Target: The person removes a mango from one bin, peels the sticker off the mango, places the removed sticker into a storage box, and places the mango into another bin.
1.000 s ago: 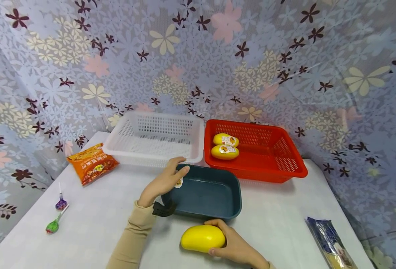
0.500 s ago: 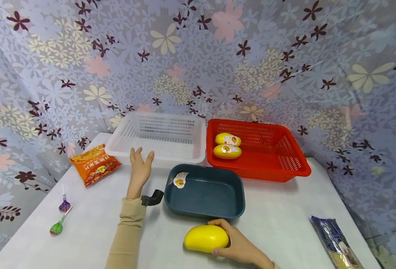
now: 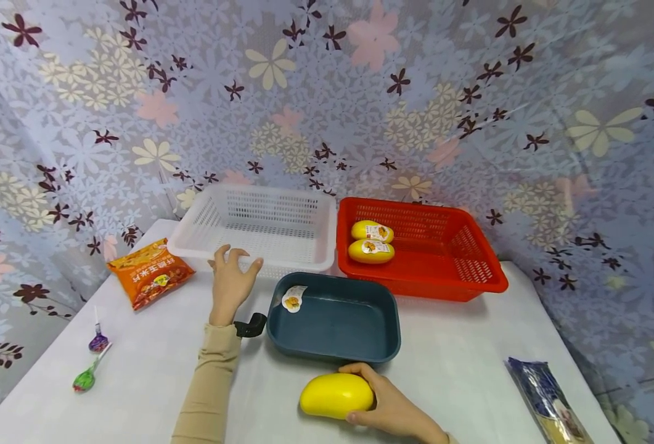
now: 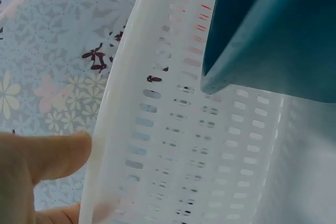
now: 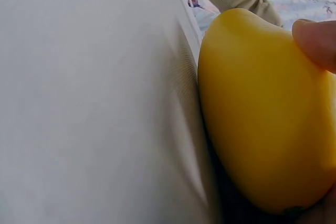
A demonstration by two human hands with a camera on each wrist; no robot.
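A plump yellow mango [image 3: 336, 395] lies near the front of the table, with my right hand [image 3: 384, 404] gripping its right end between thumb and fingers. In the right wrist view the mango [image 5: 262, 114] fills much of the frame, a fingertip pressed on its side. My left hand [image 3: 232, 283] is at the front rim of the white basket [image 3: 185, 250], fingers spread and slightly bent over it. The left wrist view shows the thumb [image 4: 65, 156] right at the rim and another finger faintly through the translucent wall. Between the hands sits a dark teal bin [image 3: 338, 320] with a stickered tag [image 3: 293, 299] inside.
The red basket [image 3: 437, 256] at the back right holds two labelled yellow mangoes [image 3: 371, 251]. An orange snack bag [image 3: 151, 271] and two lollipops [image 3: 85, 377] lie on the left. A blue-and-gold packet [image 3: 548, 401] lies at the right edge. Floral cloth hangs behind the table.
My left hand has left the teal bin, uncovering the tag inside, and moved left to the white basket's front rim. My right hand stays on the mango.
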